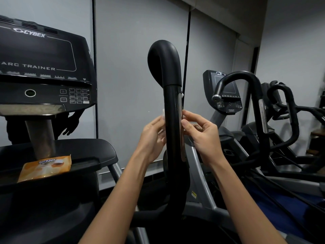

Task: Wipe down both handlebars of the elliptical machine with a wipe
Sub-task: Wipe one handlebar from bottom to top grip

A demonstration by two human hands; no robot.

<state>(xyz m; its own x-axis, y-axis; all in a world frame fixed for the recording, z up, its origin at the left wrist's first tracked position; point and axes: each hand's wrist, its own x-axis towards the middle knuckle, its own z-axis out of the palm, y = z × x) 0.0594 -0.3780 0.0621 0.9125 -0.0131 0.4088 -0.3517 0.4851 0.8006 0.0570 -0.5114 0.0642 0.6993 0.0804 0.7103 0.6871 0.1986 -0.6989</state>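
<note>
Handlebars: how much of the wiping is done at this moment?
Done: a wipe is out; the orange pack lies on the tray. In hand: left hand holds the wipe at the near handlebar, right hand beside it. Left: wiping this bar, then the other.

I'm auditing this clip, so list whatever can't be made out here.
- Wipe: head view, only a pale blurred edge shows at the left hand; the rest is hidden behind the handlebar.
- Right hand: whether it holds the wipe is hidden by the handlebar.
- Keypad labels: too small.
- Pack small print: too small.
</note>
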